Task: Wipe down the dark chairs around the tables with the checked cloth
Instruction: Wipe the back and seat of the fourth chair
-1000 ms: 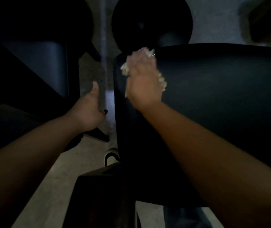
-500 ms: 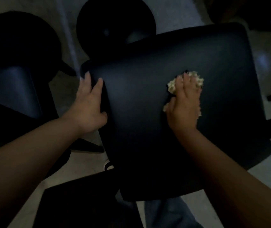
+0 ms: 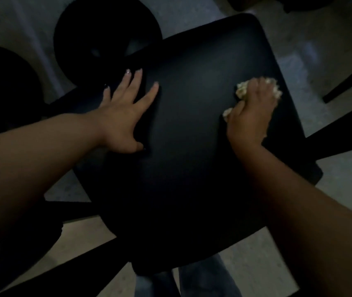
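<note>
A dark chair [image 3: 192,146] fills the middle of the dim view, its flat black surface facing me. My right hand [image 3: 251,112] grips the bunched pale checked cloth [image 3: 242,91] and presses it onto the surface near the right edge. Most of the cloth is hidden under the hand. My left hand [image 3: 125,110] rests flat on the left part of the same surface, fingers spread and straight.
Two round dark bases [image 3: 106,37] [image 3: 3,86] stand on the pale floor [image 3: 331,61] beyond the chair's left side. Dark legs [image 3: 350,80] cross the right edge. More dark furniture parts [image 3: 80,249] lie at lower left. My trouser legs [image 3: 192,279] show below.
My right hand has slid the cloth rightward across the surface. My left hand moved from the left edge onto the surface and spread flat.
</note>
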Tool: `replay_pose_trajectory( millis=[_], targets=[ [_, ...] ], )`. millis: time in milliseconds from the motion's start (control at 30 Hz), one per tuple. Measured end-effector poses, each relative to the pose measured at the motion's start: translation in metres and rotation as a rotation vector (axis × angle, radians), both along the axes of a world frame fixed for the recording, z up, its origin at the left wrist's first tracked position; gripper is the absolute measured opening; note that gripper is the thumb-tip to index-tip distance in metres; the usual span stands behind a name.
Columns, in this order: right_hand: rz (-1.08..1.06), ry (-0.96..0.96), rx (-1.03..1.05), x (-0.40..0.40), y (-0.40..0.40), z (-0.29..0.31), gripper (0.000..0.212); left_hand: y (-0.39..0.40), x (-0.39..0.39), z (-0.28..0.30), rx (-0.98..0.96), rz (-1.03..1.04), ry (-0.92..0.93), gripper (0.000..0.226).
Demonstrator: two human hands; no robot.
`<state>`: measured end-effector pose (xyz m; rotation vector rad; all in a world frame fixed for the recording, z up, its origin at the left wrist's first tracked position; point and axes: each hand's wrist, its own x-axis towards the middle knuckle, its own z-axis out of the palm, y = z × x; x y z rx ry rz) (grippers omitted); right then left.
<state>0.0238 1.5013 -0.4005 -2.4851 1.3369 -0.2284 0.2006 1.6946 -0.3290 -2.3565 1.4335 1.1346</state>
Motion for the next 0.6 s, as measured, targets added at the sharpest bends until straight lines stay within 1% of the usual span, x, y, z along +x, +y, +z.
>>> replay_pose_trajectory(
  millis=[33, 67, 100, 167, 200, 233, 267, 300, 333, 400, 467, 533, 600],
  targets=[
    [-0.138, 0.046, -0.014, 0.005, 0.010, 0.000, 0.060, -0.016, -0.004, 0.001, 0.027, 0.011, 0.026, 0.140],
    [-0.136, 0.039, -0.040, 0.008, 0.029, -0.002, 0.062, -0.031, -0.010, 0.001, 0.065, 0.040, 0.054, 0.142],
    [-0.018, 0.016, -0.061, 0.008, 0.050, -0.004, 0.063, -0.045, -0.017, 0.001, 0.104, 0.077, 0.065, 0.143],
    [0.349, -0.013, 0.002, 0.001, 0.085, -0.002, 0.064, -0.065, -0.028, -0.001, 0.159, 0.136, 0.027, 0.145],
    [0.498, -0.029, 0.029, -0.006, 0.086, 0.001, 0.063, -0.070, -0.033, -0.002, 0.172, 0.157, 0.007, 0.147],
    [0.601, -0.048, 0.038, -0.012, 0.074, 0.002, 0.061, -0.072, -0.035, -0.004, 0.176, 0.172, -0.004, 0.148],
    [0.655, -0.052, 0.026, -0.015, 0.053, 0.002, 0.059, -0.072, -0.035, -0.005, 0.173, 0.180, -0.009, 0.148],
    [0.659, -0.045, 0.010, -0.014, 0.031, 0.004, 0.059, -0.071, -0.035, -0.005, 0.172, 0.180, -0.011, 0.149],
    [0.606, -0.032, -0.008, -0.011, 0.008, 0.004, 0.059, -0.070, -0.035, -0.005, 0.174, 0.175, -0.013, 0.149],
    [0.392, -0.018, -0.012, 0.004, -0.035, 0.002, 0.061, -0.070, -0.036, -0.004, 0.173, 0.178, -0.019, 0.149],
    [0.198, -0.019, 0.007, 0.018, -0.070, 0.002, 0.058, -0.071, -0.037, -0.003, 0.169, 0.183, -0.024, 0.149],
    [0.082, -0.010, 0.076, 0.029, -0.094, 0.001, 0.052, -0.070, -0.038, -0.004, 0.167, 0.178, -0.038, 0.149],
    [0.007, -0.051, 0.102, 0.032, -0.100, -0.002, 0.050, -0.070, -0.039, -0.006, 0.166, 0.175, -0.044, 0.149]
  ],
)
